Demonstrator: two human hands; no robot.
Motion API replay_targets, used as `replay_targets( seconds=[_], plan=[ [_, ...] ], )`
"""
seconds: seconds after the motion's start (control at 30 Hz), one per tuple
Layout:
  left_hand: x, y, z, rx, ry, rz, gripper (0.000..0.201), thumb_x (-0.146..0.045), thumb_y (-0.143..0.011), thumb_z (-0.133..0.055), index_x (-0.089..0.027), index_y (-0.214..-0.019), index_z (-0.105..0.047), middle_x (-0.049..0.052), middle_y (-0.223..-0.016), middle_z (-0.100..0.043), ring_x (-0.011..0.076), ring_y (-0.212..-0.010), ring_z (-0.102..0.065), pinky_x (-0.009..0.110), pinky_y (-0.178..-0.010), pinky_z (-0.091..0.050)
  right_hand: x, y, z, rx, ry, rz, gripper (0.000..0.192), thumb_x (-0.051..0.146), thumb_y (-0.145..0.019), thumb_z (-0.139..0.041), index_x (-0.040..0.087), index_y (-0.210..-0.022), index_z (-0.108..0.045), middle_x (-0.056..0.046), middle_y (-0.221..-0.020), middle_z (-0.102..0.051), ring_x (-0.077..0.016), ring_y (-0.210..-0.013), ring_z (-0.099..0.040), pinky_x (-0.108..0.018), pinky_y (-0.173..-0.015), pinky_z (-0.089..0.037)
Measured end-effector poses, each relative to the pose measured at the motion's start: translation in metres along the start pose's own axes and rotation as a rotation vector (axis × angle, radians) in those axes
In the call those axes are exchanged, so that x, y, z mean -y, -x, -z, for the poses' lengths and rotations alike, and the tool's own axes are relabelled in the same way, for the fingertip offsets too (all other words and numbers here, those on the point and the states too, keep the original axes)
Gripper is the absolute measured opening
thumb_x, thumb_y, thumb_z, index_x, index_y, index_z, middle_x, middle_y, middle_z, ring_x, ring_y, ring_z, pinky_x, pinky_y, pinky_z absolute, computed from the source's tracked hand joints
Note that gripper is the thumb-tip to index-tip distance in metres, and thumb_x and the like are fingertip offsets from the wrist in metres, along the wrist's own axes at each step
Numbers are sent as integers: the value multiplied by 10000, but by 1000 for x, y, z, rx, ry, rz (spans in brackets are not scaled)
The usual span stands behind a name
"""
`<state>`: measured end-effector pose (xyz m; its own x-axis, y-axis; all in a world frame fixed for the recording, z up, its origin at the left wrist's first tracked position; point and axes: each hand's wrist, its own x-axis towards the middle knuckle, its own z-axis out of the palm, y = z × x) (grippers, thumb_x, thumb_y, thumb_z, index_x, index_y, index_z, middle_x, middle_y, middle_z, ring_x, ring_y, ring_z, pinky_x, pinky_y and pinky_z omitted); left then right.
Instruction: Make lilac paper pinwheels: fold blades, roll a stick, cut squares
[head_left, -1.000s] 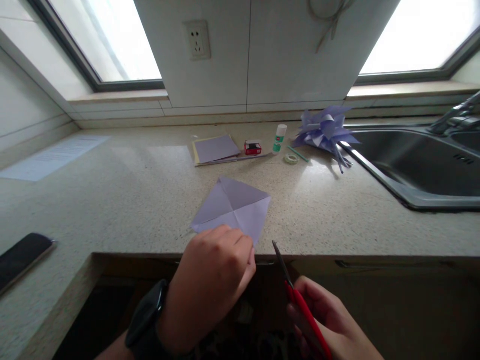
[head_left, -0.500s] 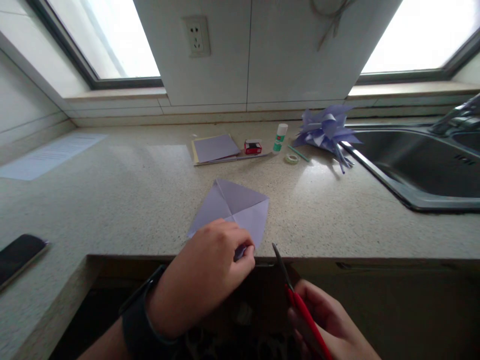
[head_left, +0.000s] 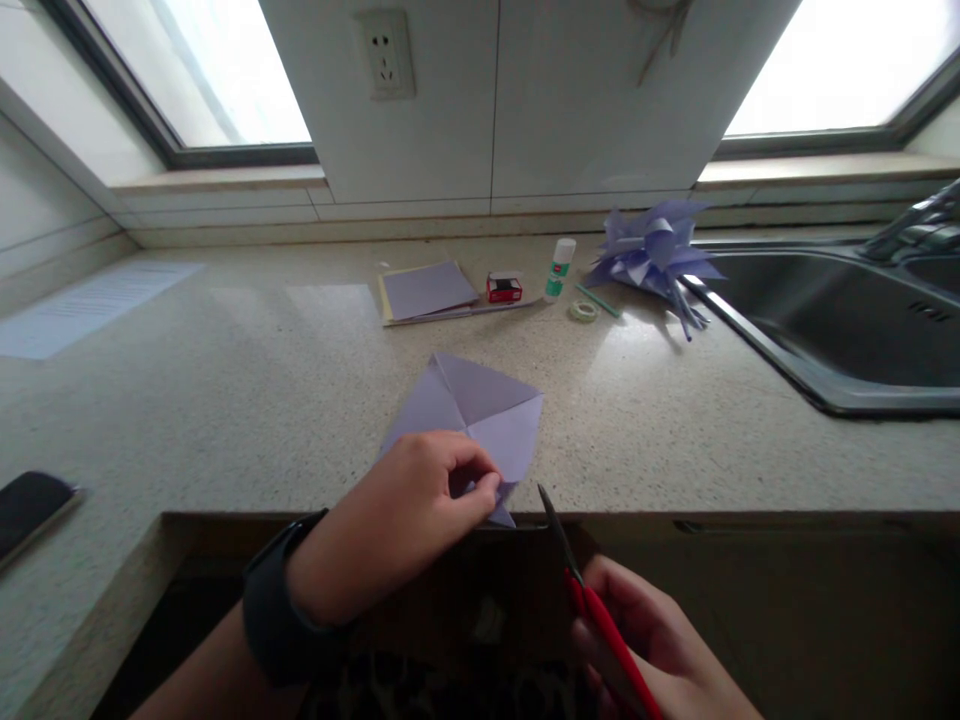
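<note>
A lilac paper square [head_left: 495, 400] with diagonal creases lies at the counter's front edge. My left hand [head_left: 435, 490] is closed on its near part, thumb and fingers pinching it; a small paper corner pokes out below the fingertips. Most of the near side is hidden under this hand. In my right hand [head_left: 637, 620] are scissors [head_left: 611, 635] with red handles. Their blades look closed together and point up and away, just right of the paper and apart from it.
Along the back stand a stack of lilac paper [head_left: 427, 290], a red box [head_left: 504, 288], a glue stick [head_left: 559, 270], a tape roll [head_left: 583, 311], a green stick [head_left: 598, 299] and paper pinwheels [head_left: 656, 250]. A sink [head_left: 817, 400] is right; a phone [head_left: 34, 510] and printed sheet [head_left: 97, 305] are left.
My left hand has shifted slightly up and left, and a paper corner now shows beneath its fingertips. The scissors have hardly moved.
</note>
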<state>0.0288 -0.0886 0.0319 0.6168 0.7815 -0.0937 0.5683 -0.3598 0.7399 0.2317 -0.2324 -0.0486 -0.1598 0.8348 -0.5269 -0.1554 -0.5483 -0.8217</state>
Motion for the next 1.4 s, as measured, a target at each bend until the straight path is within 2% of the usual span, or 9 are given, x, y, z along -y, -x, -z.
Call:
replay_targets(
  seconds=[0.1, 0.23, 0.4, 0.57, 0.7, 1.0, 1.23, 1.4],
  plan=[
    [3, -3, -2, -9, 6, -1, 179, -308, -916, -601, -215, -891, -753, -3, -853, -747, 162, -767, -661, 289, -693, -450, -2, 2, 2, -7, 17, -9, 435, 535, -735, -823, 204, -805, -549, 43, -711, -484, -61, -543, -391, -147, -444, -347],
    [6, -11, -3, -21, 1, 2, 219, -355, -919, -608, -204, -873, -761, 0, -809, -748, 153, -704, -648, 275, -642, -436, -6, 2, 3, -2, 46, -12, 477, 639, -776, -736, 207, -835, -543, 40, -714, -486, -65, -540, -430, -159, -462, -403],
    [9, -18, -3, -29, 15, 13, 219, -376, -909, -621, -204, -861, -748, -17, -768, -739, 140, -649, -626, 261, -603, -422, -2, -2, -1, 23, -9, -50, 552, 704, -743, -722, 221, -795, -460, 77, -574, -458, -39, -429, -364, -141, -390, -327],
    [8, -16, -6, 6, 6, 42, 226, -400, -904, -625, -221, -851, -753, -20, -761, -747, 153, -665, -658, 265, -608, -436, 16, -1, 0, 0, -30, -134, 532, 642, -711, -783, 222, -770, -462, 85, -529, -461, -35, -395, -346, -140, -364, -289],
    [7, -16, -8, 11, -16, 50, 220, -411, -900, -632, -242, -836, -757, -30, -766, -753, 152, -669, -671, 265, -609, -442, 26, 3, 5, 2, 4, -158, 469, 563, -723, -810, 213, -756, -501, 75, -543, -483, -41, -413, -377, -141, -378, -319],
    [8, -18, -10, 15, -47, 55, 200, -426, -887, -645, -280, -819, -762, -54, -753, -747, 143, -672, -671, 264, -600, -442, 31, 8, 5, -18, 31, -173, 452, 582, -764, -777, 207, -777, -526, 76, -579, -467, -44, -448, -377, -143, -400, -354],
    [4, -17, -11, -7, -79, 71, 161, -369, -860, -668, -259, -781, -755, -51, -697, -728, 132, -605, -637, 262, -574, -422, 33, 10, 6, -25, 48, -173, 440, 582, -768, -771, 207, -778, -541, 70, -573, -474, -47, -442, -377, -144, -392, -333],
    [5, -16, -13, -14, -70, 74, 158, -371, -857, -667, -256, -798, -758, -43, -728, -741, 140, -639, -655, 260, -586, -429, 38, 11, 6, -55, 68, -196, 441, 568, -744, -794, 205, -790, -548, 70, -569, -478, -52, -452, -381, -142, -393, -341]
  ],
)
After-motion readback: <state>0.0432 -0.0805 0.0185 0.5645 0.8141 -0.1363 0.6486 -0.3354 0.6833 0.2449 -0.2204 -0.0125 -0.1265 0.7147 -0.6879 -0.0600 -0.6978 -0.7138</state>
